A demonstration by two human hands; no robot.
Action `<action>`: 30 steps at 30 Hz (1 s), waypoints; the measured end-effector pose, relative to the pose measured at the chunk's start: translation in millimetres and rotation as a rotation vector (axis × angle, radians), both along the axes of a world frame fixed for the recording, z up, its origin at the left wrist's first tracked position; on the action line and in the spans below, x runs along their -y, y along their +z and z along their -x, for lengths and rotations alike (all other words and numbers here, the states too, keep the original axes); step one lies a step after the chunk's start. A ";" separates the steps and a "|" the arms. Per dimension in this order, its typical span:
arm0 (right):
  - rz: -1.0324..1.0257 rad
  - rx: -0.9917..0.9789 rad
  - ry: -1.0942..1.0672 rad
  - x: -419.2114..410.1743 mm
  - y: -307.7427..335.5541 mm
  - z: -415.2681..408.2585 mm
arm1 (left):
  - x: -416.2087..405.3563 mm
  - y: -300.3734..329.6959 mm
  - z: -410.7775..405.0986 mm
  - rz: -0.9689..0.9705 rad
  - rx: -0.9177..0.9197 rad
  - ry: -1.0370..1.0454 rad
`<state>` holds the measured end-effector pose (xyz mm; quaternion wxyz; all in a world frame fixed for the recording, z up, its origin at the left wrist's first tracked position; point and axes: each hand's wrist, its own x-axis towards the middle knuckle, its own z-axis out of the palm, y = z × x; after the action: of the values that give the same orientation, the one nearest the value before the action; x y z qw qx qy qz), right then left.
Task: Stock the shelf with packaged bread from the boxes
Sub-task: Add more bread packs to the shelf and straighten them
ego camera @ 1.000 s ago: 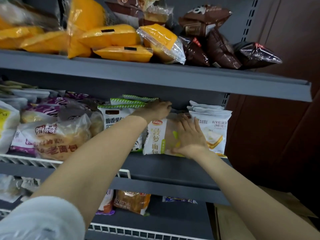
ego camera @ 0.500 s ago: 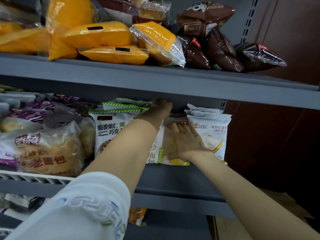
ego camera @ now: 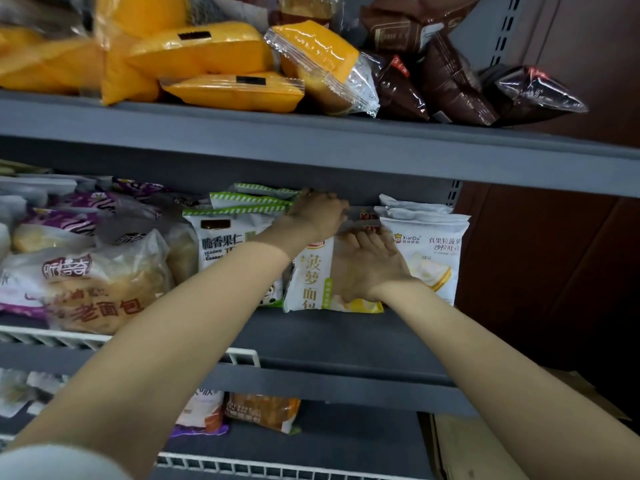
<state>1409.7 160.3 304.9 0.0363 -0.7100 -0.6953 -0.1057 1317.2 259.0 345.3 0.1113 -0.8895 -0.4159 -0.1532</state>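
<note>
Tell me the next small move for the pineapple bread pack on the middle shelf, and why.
Probably ease it further back. The right hand lies flat on the pineapple bread pack, whose lower edge sits forward of the white sandwich pack beside it, while the left hand reaches over its top.

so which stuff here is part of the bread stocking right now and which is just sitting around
In the job:
- white and green bread pack, standing on the middle shelf
- right hand, flat against its front
- left hand, reaching over its top
- cardboard box, lower right

Just sitting there:
- orange packs on the top shelf
- brown packs beside them
- white sandwich packs
- clear bread bag with red lettering
</note>
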 end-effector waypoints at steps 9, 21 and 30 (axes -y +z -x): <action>-0.140 -0.142 -0.038 5.1 -24.7 13.1 | 33.6 -7.5 36.5 0.038 0.204 -0.055; -0.121 -0.197 0.128 21.3 -0.3 22.8 | 73.4 -8.8 119.3 0.167 -0.086 0.472; -0.119 -0.361 0.142 -4.0 16.1 48.6 | 46.1 -12.9 128.8 0.143 -0.180 0.408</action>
<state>1361.1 164.4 321.0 0.2098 -0.6631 -0.7184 -0.0149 1188.4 212.9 332.4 0.1132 -0.8028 -0.5852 -0.0179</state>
